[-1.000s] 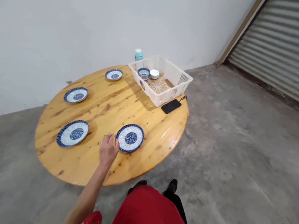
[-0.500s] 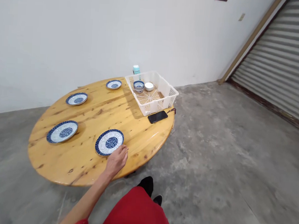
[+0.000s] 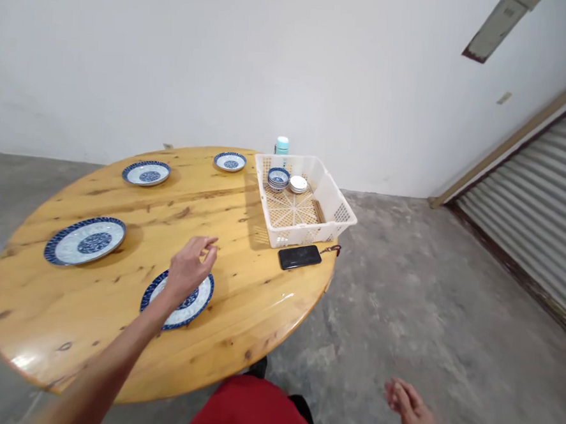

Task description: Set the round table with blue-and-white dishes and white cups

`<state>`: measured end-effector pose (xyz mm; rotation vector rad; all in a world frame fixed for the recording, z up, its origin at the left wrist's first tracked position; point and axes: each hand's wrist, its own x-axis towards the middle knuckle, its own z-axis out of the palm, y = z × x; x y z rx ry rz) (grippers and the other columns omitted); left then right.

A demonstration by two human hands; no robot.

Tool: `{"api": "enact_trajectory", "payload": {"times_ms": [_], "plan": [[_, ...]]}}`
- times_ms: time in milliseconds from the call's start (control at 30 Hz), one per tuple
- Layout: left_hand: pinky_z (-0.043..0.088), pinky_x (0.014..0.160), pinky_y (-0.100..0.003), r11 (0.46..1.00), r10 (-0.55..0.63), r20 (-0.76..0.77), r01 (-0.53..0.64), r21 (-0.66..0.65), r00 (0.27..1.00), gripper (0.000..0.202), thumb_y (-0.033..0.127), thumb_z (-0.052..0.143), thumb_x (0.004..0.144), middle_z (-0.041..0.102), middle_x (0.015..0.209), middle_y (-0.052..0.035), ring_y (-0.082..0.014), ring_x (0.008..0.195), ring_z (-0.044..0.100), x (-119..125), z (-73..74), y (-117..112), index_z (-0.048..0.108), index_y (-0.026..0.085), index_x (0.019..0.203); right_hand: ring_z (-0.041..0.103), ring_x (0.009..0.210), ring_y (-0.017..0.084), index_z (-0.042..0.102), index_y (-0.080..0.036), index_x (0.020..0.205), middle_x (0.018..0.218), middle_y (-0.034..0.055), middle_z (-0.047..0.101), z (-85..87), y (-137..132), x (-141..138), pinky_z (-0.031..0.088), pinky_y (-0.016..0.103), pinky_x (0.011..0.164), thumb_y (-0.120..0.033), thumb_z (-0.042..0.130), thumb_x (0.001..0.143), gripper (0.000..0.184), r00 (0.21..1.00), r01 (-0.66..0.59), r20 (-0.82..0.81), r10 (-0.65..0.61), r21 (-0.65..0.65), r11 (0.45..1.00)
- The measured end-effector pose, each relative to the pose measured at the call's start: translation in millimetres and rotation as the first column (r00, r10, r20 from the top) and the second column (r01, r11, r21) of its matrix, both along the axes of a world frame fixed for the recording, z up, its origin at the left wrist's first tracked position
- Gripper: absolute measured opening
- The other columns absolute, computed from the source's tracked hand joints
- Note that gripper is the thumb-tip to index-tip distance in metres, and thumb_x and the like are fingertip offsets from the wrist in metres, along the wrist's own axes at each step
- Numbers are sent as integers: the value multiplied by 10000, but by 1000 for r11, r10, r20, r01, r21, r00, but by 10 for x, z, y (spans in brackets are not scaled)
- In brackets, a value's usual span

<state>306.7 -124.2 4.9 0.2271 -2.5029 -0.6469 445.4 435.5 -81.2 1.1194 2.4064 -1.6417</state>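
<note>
My left hand (image 3: 191,267) hovers over the nearest blue-and-white plate (image 3: 195,302) on the round wooden table (image 3: 239,299), fingers loosely curled and holding nothing. My right hand (image 3: 412,412) hangs low at the right, off the table over the concrete floor, fingers apart and empty. Three more blue-and-white plates lie around the table: one at the left (image 3: 85,239), one farther back (image 3: 146,172), one at the far side (image 3: 230,161). A white plastic basket (image 3: 334,205) on the table's right part holds a stack of blue bowls (image 3: 278,178) and a stack of white dishes (image 3: 298,184).
A black phone (image 3: 299,256) lies on the table just in front of the basket. A teal bottle (image 3: 282,145) stands behind the basket near the white wall. A metal roller shutter (image 3: 547,202) is at the right. My red clothing (image 3: 251,411) fills the bottom.
My left hand has let go of the near plate's edge and lifted above it. The view has swung, with the table now closer. My right hand has come into view at the lower right.
</note>
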Motion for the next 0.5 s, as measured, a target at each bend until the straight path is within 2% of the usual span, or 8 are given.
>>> {"api": "enact_trajectory", "payload": {"times_ms": [67,133,233,300,400,500], "plan": [[547,768,-316,999,-9,21,9,39,1000,315,387,439,894,727,1046,-31,-188,797,689,-311,281,-25,654,242,1073,730,840,323,709,-214,934,844,104,756,297,62,-457,583,379,762,-651,685,576,566,995,-86,-44,90,96,992],[550,802,-314,997,-44,20,43,64,999,346,410,439,894,725,1062,-34,-191,879,692,-625,584,-23,649,223,1096,727,827,294,699,-184,996,885,117,759,625,30,-921,571,364,786,-643,664,635,585,976,-166,-118,183,141,976],[549,854,-351,986,-131,37,127,107,991,375,382,472,885,709,1129,-47,-210,989,685,-1067,1022,61,631,191,1167,721,800,250,709,-169,1007,900,118,756,1161,-154,-1641,561,332,773,-611,651,709,536,915,-312,-176,363,262,913],[536,914,-383,974,-151,40,142,175,988,366,375,497,887,708,1146,-54,-230,1053,672,-1328,1267,165,625,203,1184,715,783,234,704,-170,1023,907,116,754,1493,-315,-2155,563,336,758,-589,649,751,503,841,-405,-243,483,309,860],[488,1017,-436,944,-168,97,132,302,981,409,417,513,909,675,1261,-80,-265,1157,625,-1697,1510,341,595,214,1255,702,763,212,693,-179,1052,935,101,750,1853,-568,-3003,569,348,752,-543,666,796,446,705,-564,-290,648,325,759],[449,1060,-461,911,-196,182,110,399,964,473,424,524,926,621,1354,-116,-275,1193,591,-2130,1553,474,564,160,1317,695,745,196,693,-176,1050,948,90,747,2004,-876,-3926,569,329,709,-488,682,817,389,596,-691,-312,739,270,671]]}}
